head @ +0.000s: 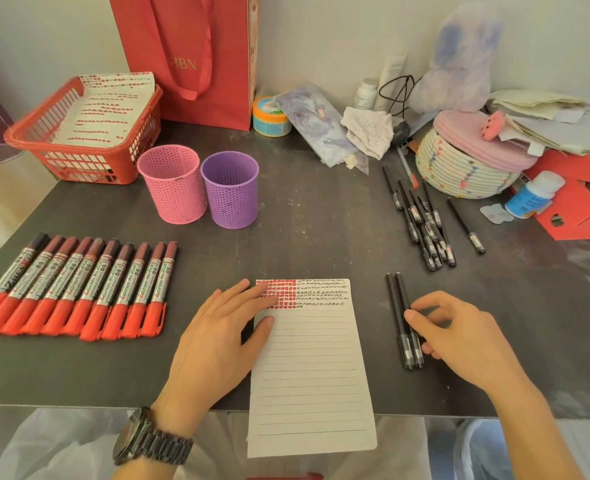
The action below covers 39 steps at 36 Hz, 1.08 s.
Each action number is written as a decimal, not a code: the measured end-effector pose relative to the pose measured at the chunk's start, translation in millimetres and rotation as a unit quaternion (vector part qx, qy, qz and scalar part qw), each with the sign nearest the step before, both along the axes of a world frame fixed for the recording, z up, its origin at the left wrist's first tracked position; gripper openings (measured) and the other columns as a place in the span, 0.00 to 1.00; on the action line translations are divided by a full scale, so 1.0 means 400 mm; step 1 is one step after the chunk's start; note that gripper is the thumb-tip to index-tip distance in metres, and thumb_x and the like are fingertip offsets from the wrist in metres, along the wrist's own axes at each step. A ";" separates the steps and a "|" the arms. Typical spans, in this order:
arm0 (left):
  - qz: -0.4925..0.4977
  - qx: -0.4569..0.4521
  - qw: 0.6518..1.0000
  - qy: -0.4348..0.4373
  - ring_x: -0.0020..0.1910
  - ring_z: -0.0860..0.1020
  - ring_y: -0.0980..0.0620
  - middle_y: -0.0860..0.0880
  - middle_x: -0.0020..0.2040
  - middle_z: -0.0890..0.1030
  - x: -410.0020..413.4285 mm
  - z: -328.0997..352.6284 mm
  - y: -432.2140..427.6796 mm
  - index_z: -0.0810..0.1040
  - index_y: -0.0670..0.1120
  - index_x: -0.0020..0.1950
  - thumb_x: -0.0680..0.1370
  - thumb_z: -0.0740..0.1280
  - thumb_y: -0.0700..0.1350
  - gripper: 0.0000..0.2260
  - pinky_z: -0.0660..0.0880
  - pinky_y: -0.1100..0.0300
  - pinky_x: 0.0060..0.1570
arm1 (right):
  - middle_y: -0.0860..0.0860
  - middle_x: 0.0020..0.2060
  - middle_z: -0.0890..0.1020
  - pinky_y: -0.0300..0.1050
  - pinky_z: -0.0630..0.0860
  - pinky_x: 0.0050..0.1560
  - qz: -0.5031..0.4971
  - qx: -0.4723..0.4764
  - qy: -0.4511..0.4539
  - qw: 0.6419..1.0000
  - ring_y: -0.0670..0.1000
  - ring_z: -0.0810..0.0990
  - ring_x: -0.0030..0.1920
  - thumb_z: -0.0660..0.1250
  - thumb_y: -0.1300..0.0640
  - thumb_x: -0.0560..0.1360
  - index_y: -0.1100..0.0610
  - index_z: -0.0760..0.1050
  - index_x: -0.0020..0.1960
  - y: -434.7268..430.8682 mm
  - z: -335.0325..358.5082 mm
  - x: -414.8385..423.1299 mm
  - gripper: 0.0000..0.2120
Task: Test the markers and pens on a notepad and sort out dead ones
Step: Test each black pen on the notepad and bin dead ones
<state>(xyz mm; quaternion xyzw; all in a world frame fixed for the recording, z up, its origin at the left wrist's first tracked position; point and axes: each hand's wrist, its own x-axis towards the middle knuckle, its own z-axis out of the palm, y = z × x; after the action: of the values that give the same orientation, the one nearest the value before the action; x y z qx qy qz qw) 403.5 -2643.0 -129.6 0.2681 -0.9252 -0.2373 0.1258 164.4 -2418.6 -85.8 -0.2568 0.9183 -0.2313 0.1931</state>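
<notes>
A lined notepad sheet (310, 375) lies at the table's front edge, with red blots and black scribbles across its top rows. My left hand (217, 337) presses flat on its upper left corner. Two black pens (402, 317) lie side by side just right of the sheet; my right hand (459, 334) rests beside them, its thumb and fingertips touching the nearer pen. Several red markers (79, 289) lie in a neat row on the left. A loose pile of black pens (425, 223) sits further back on the right. Pink cup (172, 185) and purple cup (231, 190) stand behind.
A red basket (82, 133) holding used sheets sits at the back left beside a red paper bag (189, 53). Clutter fills the back right: a woven bowl (466, 168) with a pink lid, bottles, papers, a red box (577, 202). The dark table (321, 237) ends near me.
</notes>
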 end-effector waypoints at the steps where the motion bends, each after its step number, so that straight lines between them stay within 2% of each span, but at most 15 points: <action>1: 0.001 0.000 1.000 0.001 0.76 0.61 0.61 0.63 0.73 0.69 0.000 0.000 0.000 0.75 0.59 0.71 0.81 0.61 0.56 0.17 0.51 0.58 0.76 | 0.38 0.31 0.84 0.44 0.77 0.43 -0.001 0.000 0.001 1.000 0.36 0.81 0.32 0.67 0.42 0.78 0.39 0.76 0.48 0.000 0.000 0.001 0.02; 7: 0.000 0.003 1.000 0.002 0.76 0.61 0.61 0.62 0.73 0.69 -0.002 0.000 0.001 0.75 0.59 0.70 0.81 0.61 0.57 0.18 0.51 0.58 0.76 | 0.37 0.30 0.83 0.41 0.73 0.39 -0.005 0.009 0.008 1.000 0.34 0.80 0.33 0.66 0.40 0.78 0.39 0.76 0.49 -0.004 0.002 0.005 0.04; 15: 0.000 0.002 1.000 -0.001 0.76 0.59 0.62 0.64 0.73 0.68 -0.003 0.001 -0.001 0.74 0.60 0.71 0.81 0.59 0.58 0.18 0.49 0.59 0.76 | 0.38 0.30 0.84 0.49 0.81 0.50 -0.017 0.014 -0.002 1.000 0.42 0.83 0.38 0.66 0.39 0.78 0.39 0.76 0.51 -0.006 -0.002 0.007 0.05; 27: -0.002 0.004 1.000 0.005 0.76 0.60 0.62 0.63 0.73 0.69 -0.002 0.001 0.000 0.75 0.60 0.70 0.81 0.58 0.59 0.19 0.51 0.58 0.76 | 0.38 0.30 0.84 0.43 0.77 0.41 0.001 0.011 -0.003 1.000 0.36 0.81 0.33 0.67 0.40 0.78 0.38 0.75 0.50 -0.007 0.005 0.013 0.05; 31: -0.002 -0.002 1.000 0.009 0.76 0.61 0.62 0.63 0.73 0.69 -0.001 -0.003 0.000 0.75 0.59 0.70 0.81 0.61 0.57 0.17 0.51 0.59 0.76 | 0.40 0.30 0.84 0.45 0.79 0.45 -0.012 0.011 -0.009 1.000 0.39 0.82 0.32 0.67 0.40 0.77 0.39 0.76 0.49 -0.008 0.010 0.014 0.05; 39: 0.002 -0.003 1.000 0.014 0.76 0.62 0.61 0.63 0.73 0.70 0.000 -0.002 0.001 0.76 0.59 0.69 0.81 0.60 0.57 0.17 0.53 0.57 0.76 | 0.39 0.30 0.84 0.48 0.80 0.47 -0.015 0.016 -0.011 1.000 0.37 0.81 0.32 0.67 0.40 0.78 0.39 0.75 0.50 -0.008 0.006 0.009 0.05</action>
<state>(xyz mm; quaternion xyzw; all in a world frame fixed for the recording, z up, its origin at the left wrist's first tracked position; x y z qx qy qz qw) 403.5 -2642.4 -130.4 0.2662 -0.9234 -0.2381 0.1405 168.1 -2421.6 -83.3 -0.2375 0.9236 -0.2217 0.2035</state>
